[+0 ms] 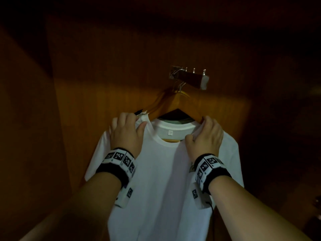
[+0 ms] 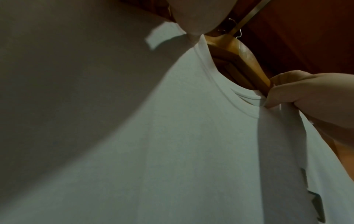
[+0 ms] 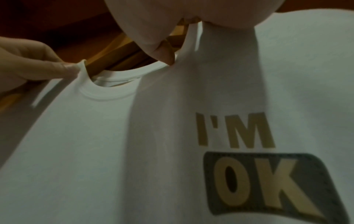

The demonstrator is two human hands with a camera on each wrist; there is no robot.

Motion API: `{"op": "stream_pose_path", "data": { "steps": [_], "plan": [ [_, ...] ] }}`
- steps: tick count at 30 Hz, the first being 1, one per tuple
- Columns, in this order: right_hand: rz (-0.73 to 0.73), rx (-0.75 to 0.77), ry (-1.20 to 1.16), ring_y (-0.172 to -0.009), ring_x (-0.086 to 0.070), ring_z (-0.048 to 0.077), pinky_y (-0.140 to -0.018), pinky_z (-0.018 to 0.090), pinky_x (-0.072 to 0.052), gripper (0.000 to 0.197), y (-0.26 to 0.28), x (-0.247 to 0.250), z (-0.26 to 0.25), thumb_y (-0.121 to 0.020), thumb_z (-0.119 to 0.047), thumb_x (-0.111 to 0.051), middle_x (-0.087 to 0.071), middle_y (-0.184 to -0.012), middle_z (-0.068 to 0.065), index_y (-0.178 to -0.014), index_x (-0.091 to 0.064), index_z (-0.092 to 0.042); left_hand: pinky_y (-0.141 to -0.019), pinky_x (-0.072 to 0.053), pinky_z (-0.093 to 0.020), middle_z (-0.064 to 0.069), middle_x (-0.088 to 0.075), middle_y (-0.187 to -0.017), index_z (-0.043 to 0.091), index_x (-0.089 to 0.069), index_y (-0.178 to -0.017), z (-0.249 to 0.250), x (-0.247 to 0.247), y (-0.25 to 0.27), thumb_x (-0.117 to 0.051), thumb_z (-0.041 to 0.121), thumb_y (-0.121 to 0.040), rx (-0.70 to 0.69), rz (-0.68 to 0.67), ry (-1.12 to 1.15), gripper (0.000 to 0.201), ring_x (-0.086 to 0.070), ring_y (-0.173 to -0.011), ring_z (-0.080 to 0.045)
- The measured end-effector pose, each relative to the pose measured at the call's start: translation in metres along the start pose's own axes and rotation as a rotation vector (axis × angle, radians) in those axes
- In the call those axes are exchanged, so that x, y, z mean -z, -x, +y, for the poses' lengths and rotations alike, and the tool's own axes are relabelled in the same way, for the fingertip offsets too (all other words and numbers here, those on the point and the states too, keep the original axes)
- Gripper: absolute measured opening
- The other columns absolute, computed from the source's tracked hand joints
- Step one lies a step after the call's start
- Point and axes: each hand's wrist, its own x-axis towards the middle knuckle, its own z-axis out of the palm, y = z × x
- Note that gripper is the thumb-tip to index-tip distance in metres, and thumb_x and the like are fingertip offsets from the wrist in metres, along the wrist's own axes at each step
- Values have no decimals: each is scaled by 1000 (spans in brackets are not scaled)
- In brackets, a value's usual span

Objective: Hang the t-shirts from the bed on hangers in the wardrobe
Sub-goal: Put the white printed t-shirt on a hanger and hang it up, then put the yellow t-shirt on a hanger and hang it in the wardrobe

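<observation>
inside the dark wooden wardrobe (image 1: 104, 66), my left hand (image 1: 126, 132) and right hand (image 1: 205, 136) each pinch the collar of a white cotton t-shirt (image 1: 161, 180) on a wooden hanger (image 1: 182, 106).

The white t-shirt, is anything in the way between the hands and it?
No. The left hand and the right hand already pinch the white t-shirt at either side of its collar, on the wooden hanger. Nothing sits between.

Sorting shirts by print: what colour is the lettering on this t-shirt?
Tan-gold lettering on the white t-shirt, with "OK" on a dark patch; clearest in the right wrist view.
</observation>
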Motion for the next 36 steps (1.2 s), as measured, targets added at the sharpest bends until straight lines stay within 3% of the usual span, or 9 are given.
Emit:
{"op": "stream_pose_path", "data": {
  "steps": [6, 9, 12, 15, 18, 22, 29, 32, 36],
  "plan": [
    [-35, 52, 2, -132, -42, 39, -119, 54, -30, 78, -1, 7, 5, -72, -18, -73, -48, -139, 20, -143, -43, -5, -87, -45, -46, -8, -60, -117, 13, -65, -109, 8, 10, 4, -54, 42, -103, 26, -35, 7, 32, -49, -109, -31],
    [-88, 84, -13, -131, -41, 37, -120, 52, -28, 81, 1, 16, 9, -70, -18, -73, -47, -138, 19, -145, -43, -8, -91, -44, -41, -8, -59, -121, 14, -65, -117, 18, 25, 7, -49, 46, -104, 43, -126, -36, 38, -50, -112, -31],
    [-183, 130, 12, -131, -42, 37, -120, 53, -29, 83, -5, 29, 16, -72, -23, -77, -48, -138, 17, -146, -42, -10, -102, -43, -38, -6, -56, -140, 21, -61, -137, 33, 48, 7, -47, 53, -103, 110, -285, -83, 48, -51, -126, -29],
    [-351, 177, 102, -135, -42, 34, -124, 56, -16, 80, -20, 43, 20, -81, -36, -73, -49, -141, 13, -150, -36, -16, -117, -34, -36, 2, -39, -162, 26, -45, -154, 50, 77, 11, -40, 59, -104, 139, -454, -186, 60, -40, -146, -23],
    [-454, 179, 149, -143, -34, 33, -125, 58, -5, 76, -34, 57, 16, -86, -45, -66, -44, -146, 11, -150, -32, -22, -126, -20, -38, 7, -18, -171, 27, -29, -162, 58, 115, 28, -35, 62, -104, 159, -518, -305, 68, -18, -157, -18],
    [-524, 259, 143, -145, -29, 34, -124, 57, -8, 67, -30, 73, -13, -86, -43, -63, -37, -151, 12, -145, -36, -23, -127, -11, -40, 8, -9, -172, 32, -17, -164, 57, 185, 52, -32, 66, -103, 214, -484, -474, 72, -6, -159, -17],
    [-741, 394, -47, -153, -19, 34, -125, 53, -13, 79, -3, 113, -112, -94, -60, -51, -19, -168, 9, -159, -18, -29, -126, 11, -53, 10, -8, -172, 41, -19, -162, 50, 325, 88, -27, 79, -95, 292, -321, -709, 77, 6, -159, -15],
    [-822, 434, -159, -157, -10, 33, -126, 55, -11, 86, 19, 141, -163, -95, -67, -48, -5, -172, 3, -162, -7, -33, -126, 10, -54, 8, -6, -172, 42, -20, -161, 43, 385, 109, -25, 82, -93, 340, -295, -764, 80, 7, -159, -18],
    [-856, 513, -320, -158, -8, 31, -126, 54, -13, 86, 65, 176, -241, -95, -69, -47, -4, -172, 2, -163, -9, -33, -126, 8, -56, 8, -5, -172, 44, -23, -160, 19, 467, 147, -29, 81, -92, 438, -246, -806, 78, 7, -159, -20]
  ]
}}
